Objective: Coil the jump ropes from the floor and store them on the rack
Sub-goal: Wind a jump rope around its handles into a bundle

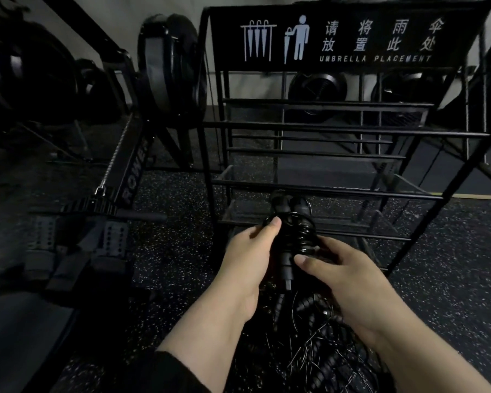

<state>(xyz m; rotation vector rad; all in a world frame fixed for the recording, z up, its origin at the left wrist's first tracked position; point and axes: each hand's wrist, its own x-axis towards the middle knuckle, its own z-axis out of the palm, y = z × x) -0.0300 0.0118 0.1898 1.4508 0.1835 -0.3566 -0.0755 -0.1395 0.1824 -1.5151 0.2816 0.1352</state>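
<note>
While a tangle of loose ropes (318, 344) lies on the speckled floor (167, 251) below the wrists, both hands are busy with one jump rope (291, 239) held up in front of the black rack (318, 191). The left hand (247, 251) grips the bundle from its side, thumb laid over the top of the loops. The right hand (338, 268) has its thumb and fingers curled against the other side, near where the two handles sit together. Shiny cord is wound several times round the handles, so the coiling of this rope looks close to finished, though the loose end is hidden and I cannot tell whether it is tucked in.

Next, the wrap most likely needs securing, then the bundle must go forward onto one of the rack's bars just beyond it. Keeping the loops pinched during that reach matters, or they may spring open. A rowing machine (125, 177) stands to the left.
</note>
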